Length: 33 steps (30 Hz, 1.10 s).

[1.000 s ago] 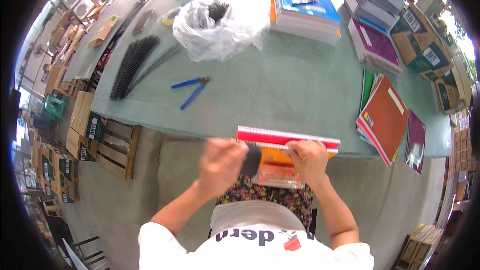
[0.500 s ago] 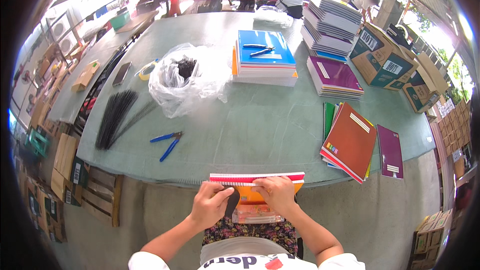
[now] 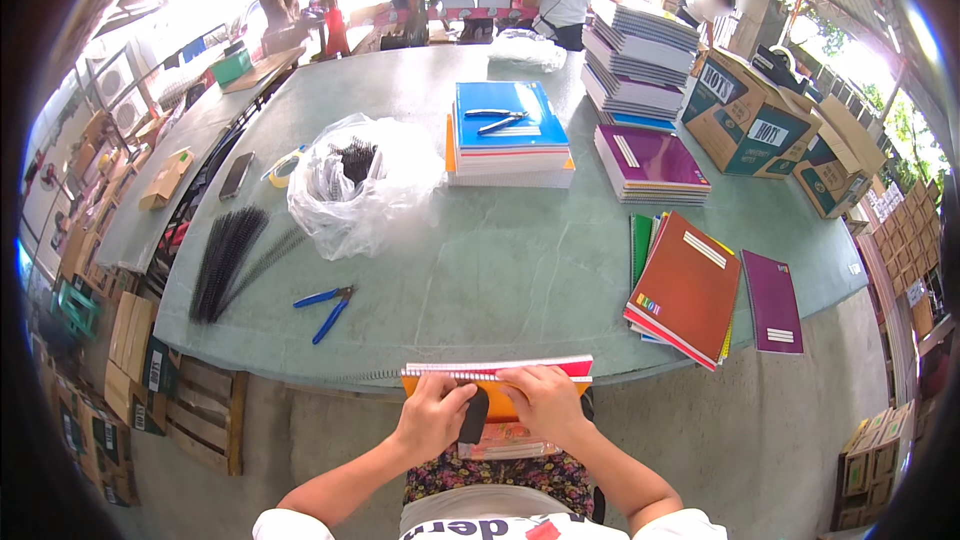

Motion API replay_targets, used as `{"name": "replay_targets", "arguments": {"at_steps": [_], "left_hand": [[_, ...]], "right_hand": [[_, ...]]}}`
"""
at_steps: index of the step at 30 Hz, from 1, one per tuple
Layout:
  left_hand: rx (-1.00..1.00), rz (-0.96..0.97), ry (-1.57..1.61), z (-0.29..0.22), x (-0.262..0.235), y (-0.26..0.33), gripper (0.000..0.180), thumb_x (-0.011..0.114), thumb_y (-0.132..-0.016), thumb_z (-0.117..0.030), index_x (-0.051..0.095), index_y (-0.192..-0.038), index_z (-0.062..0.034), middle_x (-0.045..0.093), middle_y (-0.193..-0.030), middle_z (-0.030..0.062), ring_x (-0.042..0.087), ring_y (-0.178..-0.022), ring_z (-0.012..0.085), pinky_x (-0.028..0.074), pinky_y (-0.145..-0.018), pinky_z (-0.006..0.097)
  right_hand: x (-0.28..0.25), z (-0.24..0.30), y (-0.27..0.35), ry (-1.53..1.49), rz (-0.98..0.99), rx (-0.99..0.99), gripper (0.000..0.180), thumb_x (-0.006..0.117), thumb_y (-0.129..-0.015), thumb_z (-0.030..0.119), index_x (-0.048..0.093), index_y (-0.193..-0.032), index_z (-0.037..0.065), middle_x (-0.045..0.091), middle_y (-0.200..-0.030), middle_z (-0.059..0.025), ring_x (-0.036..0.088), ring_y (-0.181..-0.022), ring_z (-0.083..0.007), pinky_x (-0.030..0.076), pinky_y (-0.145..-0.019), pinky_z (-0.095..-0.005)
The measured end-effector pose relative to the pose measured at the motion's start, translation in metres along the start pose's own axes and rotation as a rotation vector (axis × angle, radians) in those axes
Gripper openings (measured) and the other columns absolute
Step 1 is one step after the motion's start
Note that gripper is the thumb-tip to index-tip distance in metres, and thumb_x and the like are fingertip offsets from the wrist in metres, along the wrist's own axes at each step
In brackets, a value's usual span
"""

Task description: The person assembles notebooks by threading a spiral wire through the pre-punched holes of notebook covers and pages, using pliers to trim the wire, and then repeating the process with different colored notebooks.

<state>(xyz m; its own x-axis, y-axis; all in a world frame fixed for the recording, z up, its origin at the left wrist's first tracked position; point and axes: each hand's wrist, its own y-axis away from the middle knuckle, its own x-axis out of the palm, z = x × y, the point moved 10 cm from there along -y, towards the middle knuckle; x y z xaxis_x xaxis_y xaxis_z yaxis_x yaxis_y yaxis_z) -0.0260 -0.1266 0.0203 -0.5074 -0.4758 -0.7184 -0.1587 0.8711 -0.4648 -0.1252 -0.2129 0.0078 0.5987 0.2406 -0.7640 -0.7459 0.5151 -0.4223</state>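
At the table's near edge I hold a notebook (image 3: 560,364) with red and orange covers and white pages between them. My left hand (image 3: 432,410) is closed, thumb and fingers pinching the left part of its bound edge. A thin dark spiral coil (image 3: 372,376) runs out leftward from that edge over the table. Closed on the same edge further right is my right hand (image 3: 545,403), its thumb below and fingers above. A dark flat piece (image 3: 474,416) hangs beside my left thumb; its kind is unclear. Below the notebook, a clear-wrapped orange packet (image 3: 508,442) rests by my lap.
Blue-handled cutters (image 3: 326,312) lie left of the notebook, near a bundle of black coils (image 3: 228,265). Behind are a plastic bag (image 3: 345,190) of coils and a blue-topped notebook stack (image 3: 508,140). Brown notebooks (image 3: 688,285), tall stacks and cartons (image 3: 745,120) stand right. People are beyond.
The view has tilted and shifted slightly, so the table's contents sit a little lower and further left. Both hands keep their grip on the notebook, with the fingers slightly shifted.
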Motion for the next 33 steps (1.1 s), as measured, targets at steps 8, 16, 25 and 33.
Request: {"name": "replay_targets", "arguments": {"at_steps": [8,16,25,33], "left_hand": [[0.013,0.014,-0.023,0.004,0.015,-0.001,0.023,0.067,-0.068,0.000,0.066,-0.090,-0.0066,0.055,-0.084,0.0096,0.056,-0.077,0.0258,0.049,-0.065,0.036],[0.052,-0.020,-0.043,-0.012,0.021,-0.009,0.023,0.072,-0.067,-0.003,0.067,-0.089,-0.0073,0.056,-0.079,0.0090,0.057,-0.076,0.0230,0.049,-0.063,0.032],[0.142,0.068,-0.052,-0.034,0.040,-0.015,0.022,0.070,-0.067,-0.003,0.066,-0.088,-0.0076,0.056,-0.074,0.0090,0.057,-0.075,0.0223,0.050,-0.063,0.032],[0.197,0.153,0.037,-0.052,0.052,-0.026,0.023,0.068,-0.066,-0.001,0.067,-0.088,-0.0091,0.055,-0.074,0.0081,0.058,-0.072,0.0224,0.051,-0.061,0.033]], "right_hand": [[-0.013,-0.093,0.047,-0.623,0.133,0.569,0.018,0.072,-0.077,0.015,0.068,-0.090,0.002,0.068,-0.086,-0.0095,0.063,-0.080,-0.0152,0.050,-0.073,-0.0275],[0.012,-0.109,0.067,-1.228,-0.143,0.726,0.017,0.071,-0.080,0.010,0.067,-0.091,-0.002,0.067,-0.088,-0.0065,0.060,-0.081,-0.0105,0.049,-0.074,-0.0247],[0.007,-0.105,0.066,-1.176,-0.111,0.707,0.016,0.070,-0.081,0.011,0.067,-0.092,-0.001,0.067,-0.086,-0.0057,0.061,-0.078,-0.0093,0.050,-0.072,-0.0233],[0.005,-0.101,0.069,-1.190,-0.128,0.694,0.015,0.068,-0.083,0.011,0.066,-0.092,-0.001,0.067,-0.089,-0.0062,0.061,-0.080,-0.0092,0.050,-0.074,-0.0233]]}}
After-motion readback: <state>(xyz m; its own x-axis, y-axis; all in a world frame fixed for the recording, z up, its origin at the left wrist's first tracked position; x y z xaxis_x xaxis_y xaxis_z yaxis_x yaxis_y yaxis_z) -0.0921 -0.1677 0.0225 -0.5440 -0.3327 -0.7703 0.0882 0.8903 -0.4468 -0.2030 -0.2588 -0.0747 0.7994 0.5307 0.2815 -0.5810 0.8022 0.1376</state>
